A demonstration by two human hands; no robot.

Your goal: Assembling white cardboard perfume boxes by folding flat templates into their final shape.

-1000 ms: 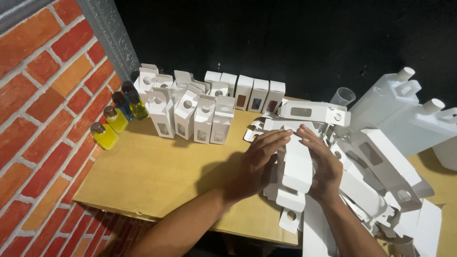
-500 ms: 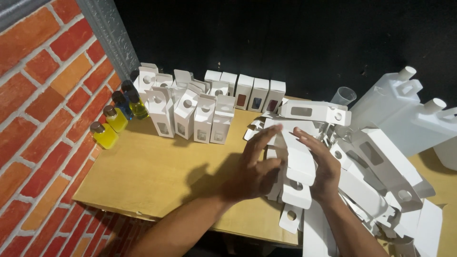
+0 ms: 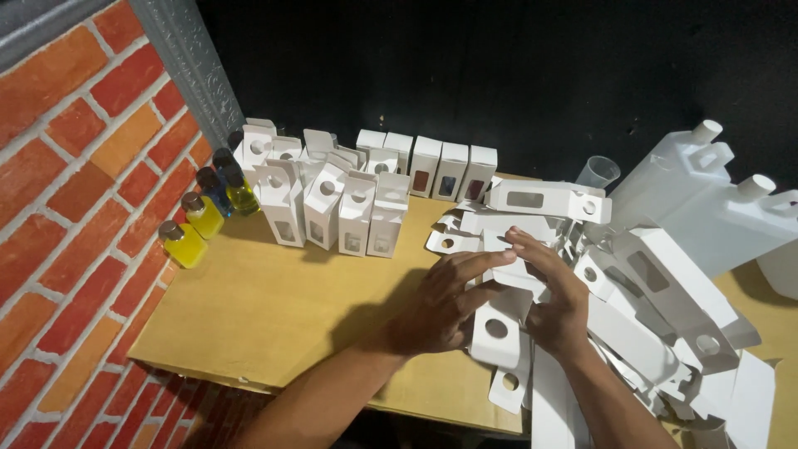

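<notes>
While both my hands press on flat white carton blank (image 3: 502, 320), left hand (image 3: 445, 303) lies palm down, fingers spread loose over its left edge, gripping nothing. Right hand (image 3: 555, 298) cups blank's right side, fingers half curled; whether they pinch it, I cannot tell. Heap of unfolded blanks (image 3: 665, 316) just right of my right hand. Row of folded white boxes (image 3: 349, 208) beyond left fingertips. Small yellow bottles (image 3: 193, 231) far left, by brick wall (image 3: 66, 208). Wooden table (image 3: 274, 308) under left wrist.

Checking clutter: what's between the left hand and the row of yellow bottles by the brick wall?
In the head view, only bare tabletop lies between the left hand and the yellow bottles; the upright white boxes stand further back.
</notes>
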